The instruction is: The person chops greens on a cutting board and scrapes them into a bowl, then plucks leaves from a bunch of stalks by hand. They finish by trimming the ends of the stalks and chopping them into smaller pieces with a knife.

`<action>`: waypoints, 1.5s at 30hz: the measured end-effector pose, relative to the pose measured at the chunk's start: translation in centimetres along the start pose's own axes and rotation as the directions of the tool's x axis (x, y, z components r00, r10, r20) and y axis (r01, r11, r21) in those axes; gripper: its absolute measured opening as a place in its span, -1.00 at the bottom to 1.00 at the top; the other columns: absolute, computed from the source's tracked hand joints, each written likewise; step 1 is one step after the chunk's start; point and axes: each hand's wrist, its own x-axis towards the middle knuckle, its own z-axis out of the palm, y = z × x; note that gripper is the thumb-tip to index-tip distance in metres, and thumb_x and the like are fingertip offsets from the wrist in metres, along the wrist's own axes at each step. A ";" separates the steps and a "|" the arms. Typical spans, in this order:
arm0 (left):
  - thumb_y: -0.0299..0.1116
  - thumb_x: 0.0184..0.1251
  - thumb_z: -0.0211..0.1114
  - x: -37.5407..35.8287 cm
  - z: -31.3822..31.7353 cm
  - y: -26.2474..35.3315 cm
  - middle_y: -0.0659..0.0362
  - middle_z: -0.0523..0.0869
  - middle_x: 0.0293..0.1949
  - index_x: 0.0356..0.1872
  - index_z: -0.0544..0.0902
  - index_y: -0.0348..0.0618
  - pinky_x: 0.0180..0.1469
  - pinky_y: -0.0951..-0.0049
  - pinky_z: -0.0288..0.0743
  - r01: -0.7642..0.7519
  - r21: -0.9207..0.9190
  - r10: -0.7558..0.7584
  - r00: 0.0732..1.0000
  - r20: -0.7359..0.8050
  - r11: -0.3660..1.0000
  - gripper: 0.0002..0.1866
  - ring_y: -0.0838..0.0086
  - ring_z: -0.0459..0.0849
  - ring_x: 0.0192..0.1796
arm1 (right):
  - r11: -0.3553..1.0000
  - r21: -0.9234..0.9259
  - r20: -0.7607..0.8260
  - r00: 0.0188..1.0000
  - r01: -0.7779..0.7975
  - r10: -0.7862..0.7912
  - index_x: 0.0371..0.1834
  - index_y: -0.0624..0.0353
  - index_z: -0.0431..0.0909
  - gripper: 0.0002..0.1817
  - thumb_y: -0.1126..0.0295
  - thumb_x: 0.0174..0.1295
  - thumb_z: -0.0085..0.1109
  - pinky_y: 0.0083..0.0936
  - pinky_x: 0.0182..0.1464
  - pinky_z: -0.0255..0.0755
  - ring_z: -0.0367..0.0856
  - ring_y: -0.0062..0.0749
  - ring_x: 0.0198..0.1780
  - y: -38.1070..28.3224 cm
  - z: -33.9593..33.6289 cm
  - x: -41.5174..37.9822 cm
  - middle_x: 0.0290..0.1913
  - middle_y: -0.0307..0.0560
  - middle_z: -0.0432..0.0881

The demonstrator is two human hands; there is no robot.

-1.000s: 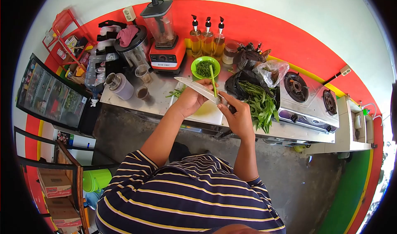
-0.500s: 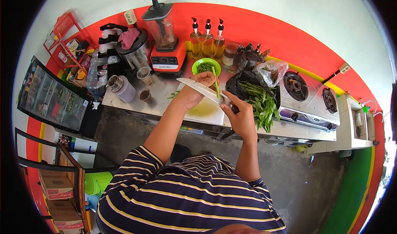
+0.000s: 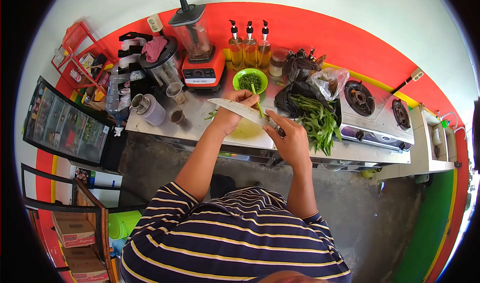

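My left hand [image 3: 234, 114] is closed around a thin green stem [image 3: 257, 103], whose top sticks up past the fingers. A large kitchen knife [image 3: 239, 109] is gripped at its handle by my right hand [image 3: 292, 143]; its blade points left and crosses the stem in front of the left hand. Below both hands lies a white cutting board [image 3: 260, 141] with a greenish wet stain. Behind them stands a lime-green bowl [image 3: 236, 82] of finely chopped greens. Right of my right hand, long leafy greens [image 3: 320, 128] spill from a black plastic bag [image 3: 287, 99].
A red blender [image 3: 202, 73], several pump bottles [image 3: 249, 53] and a lidded jar [image 3: 277, 65] line the wall. A two-burner gas stove [image 3: 375, 118] stands right. Plastic cups [image 3: 177, 115] and a white container [image 3: 152, 114] sit left on the steel counter [image 3: 200, 134].
The knife and stem have shifted slightly left and down, and the stem leans a little more to the left. More of the bowl shows. The whole view has moved slightly.
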 end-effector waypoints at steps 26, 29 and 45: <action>-0.24 0.55 0.33 0.3 -0.1 -2.6 0.36 0.67 -0.32 -0.16 0.69 -0.16 -0.21 0.65 0.47 -0.117 -0.035 0.120 0.989 0.081 0.992 -0.81 0.75 0.59 -0.29 | 0.992 0.124 0.066 0.997 -0.038 0.030 0.23 0.05 0.68 -0.56 0.20 0.30 0.42 -0.29 -0.35 0.47 0.59 -0.16 -0.49 1.2 0.5 0.4 -0.40 0.00 0.66; -0.23 0.55 0.33 0.2 0.4 -2.5 0.36 0.67 -0.32 -0.18 0.70 -0.17 -0.25 0.66 0.44 -0.129 -0.040 0.130 0.991 0.022 0.991 -0.79 0.75 0.57 -0.32 | 0.990 0.139 0.055 0.998 -0.033 0.026 0.21 0.05 0.69 -0.57 0.21 0.30 0.42 -0.30 -0.35 0.46 0.59 -0.17 -0.49 1.2 0.6 0.5 -0.40 -0.02 0.66; -0.18 0.62 0.21 -0.9 1.2 -0.9 0.27 0.71 -0.29 0.03 0.67 -0.22 -0.30 0.61 0.54 -0.032 -0.043 0.031 0.999 -0.016 0.999 -0.70 0.69 0.64 -0.31 | 0.965 0.263 0.017 1.000 -0.027 0.023 0.26 0.15 0.68 -0.55 0.47 0.26 0.43 -0.53 -0.43 0.34 0.38 -0.55 -0.51 0.8 0.9 0.9 -0.28 -0.01 0.75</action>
